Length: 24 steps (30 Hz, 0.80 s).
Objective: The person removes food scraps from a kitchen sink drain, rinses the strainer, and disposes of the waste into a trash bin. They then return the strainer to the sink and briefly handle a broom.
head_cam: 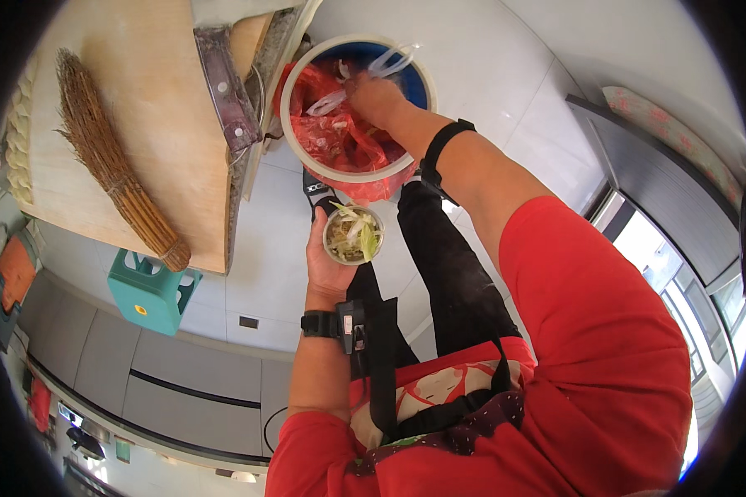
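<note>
My left hand (329,270) holds a small round cup (347,262) with its mouth facing up. Pale green and white vegetable pieces (354,233) fill it, some sticking over the rim. Just beyond the cup, a blue bucket with a cream rim (349,175) stands on the floor. A red plastic bag (323,140) lines part of it and hangs over the side. My right hand (373,96) reaches down inside, its fingers blurred and partly hidden. Clear plastic handles or strips (393,61) show beside it; whether the fingers grip anything is not visible.
On the left, a wooden board (149,74) carries a bundled twig brush (115,164) and a cleaver with a riveted dark handle (221,93) near the edge. A teal plastic stool (146,298) stands below it. Grey cabinets (186,366) line the lower left.
</note>
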### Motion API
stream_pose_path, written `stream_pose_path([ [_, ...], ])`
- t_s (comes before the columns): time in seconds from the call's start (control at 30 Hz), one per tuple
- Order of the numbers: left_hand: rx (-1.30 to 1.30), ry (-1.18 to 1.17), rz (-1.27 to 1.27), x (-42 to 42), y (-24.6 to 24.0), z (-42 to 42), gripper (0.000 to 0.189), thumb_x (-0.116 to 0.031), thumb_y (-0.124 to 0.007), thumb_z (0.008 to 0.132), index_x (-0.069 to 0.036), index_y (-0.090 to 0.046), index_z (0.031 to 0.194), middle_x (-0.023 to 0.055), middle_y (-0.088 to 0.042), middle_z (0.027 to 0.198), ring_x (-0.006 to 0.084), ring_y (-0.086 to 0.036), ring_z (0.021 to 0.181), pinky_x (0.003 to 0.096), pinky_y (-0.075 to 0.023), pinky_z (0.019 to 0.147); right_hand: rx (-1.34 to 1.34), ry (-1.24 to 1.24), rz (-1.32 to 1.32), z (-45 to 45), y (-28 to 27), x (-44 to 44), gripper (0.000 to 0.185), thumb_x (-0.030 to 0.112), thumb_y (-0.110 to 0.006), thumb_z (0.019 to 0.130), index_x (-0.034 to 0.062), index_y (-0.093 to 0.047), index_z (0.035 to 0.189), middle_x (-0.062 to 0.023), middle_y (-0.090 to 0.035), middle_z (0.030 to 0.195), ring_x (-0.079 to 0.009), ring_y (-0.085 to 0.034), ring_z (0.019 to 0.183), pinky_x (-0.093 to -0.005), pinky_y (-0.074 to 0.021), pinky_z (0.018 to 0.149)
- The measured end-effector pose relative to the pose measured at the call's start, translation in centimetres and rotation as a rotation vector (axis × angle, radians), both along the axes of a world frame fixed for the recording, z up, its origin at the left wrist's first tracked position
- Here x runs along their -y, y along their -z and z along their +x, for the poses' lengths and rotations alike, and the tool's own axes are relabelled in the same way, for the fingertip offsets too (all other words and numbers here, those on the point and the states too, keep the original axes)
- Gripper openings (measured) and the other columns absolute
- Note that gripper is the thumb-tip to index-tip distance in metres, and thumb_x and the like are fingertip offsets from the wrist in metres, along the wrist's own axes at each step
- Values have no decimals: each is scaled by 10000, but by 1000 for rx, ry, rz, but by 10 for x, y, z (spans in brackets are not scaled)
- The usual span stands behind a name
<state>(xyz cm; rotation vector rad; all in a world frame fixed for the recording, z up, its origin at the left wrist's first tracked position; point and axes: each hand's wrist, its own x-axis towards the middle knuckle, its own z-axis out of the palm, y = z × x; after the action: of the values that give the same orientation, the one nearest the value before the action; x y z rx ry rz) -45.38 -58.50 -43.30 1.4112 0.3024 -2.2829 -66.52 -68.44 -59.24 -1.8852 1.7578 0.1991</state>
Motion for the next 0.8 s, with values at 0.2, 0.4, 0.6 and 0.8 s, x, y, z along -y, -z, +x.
stream_pose_path([
  [0.2, 3, 4, 3, -1, 5, 2, 662, -541, -311, 962, 35, -527, 1206, 161, -617, 1017, 289, -595, 860, 402, -466, 643, -85, -78, -4, -14, 0, -6, 353, 150, -644, 741, -33, -586, 1036, -196, -638, 933, -313, -662, 837, -388, -539, 644],
  [0.4, 16, -20, 7, 7, -3, -2, 655, -542, -302, 964, 21, -539, 1201, 137, -625, 1013, 278, -594, 836, 402, -462, 645, -89, 53, 185, -20, -17, -10, 372, 105, -764, 585, 21, -669, 935, -130, -685, 905, -276, -676, 884, -375, -551, 693],
  [0.6, -30, 1, -32, 11, -15, -10, 637, -538, -317, 962, 6, -546, 1202, 122, -635, 1029, 274, -599, 839, 406, -463, 640, 66, 289, 121, -29, -57, -26, 157, 129, -609, 720, 40, -688, 823, -185, -674, 824, -350, -661, 814, -437, -524, 701],
  [0.8, -26, -29, -35, 13, -25, -21, 638, -543, -321, 959, 0, -547, 1206, 121, -638, 1053, 276, -606, 862, 412, -468, 647, 160, 452, -76, -36, -98, -38, 167, 168, -541, 769, 48, -657, 770, -176, -649, 744, -366, -638, 745, -452, -511, 675],
])
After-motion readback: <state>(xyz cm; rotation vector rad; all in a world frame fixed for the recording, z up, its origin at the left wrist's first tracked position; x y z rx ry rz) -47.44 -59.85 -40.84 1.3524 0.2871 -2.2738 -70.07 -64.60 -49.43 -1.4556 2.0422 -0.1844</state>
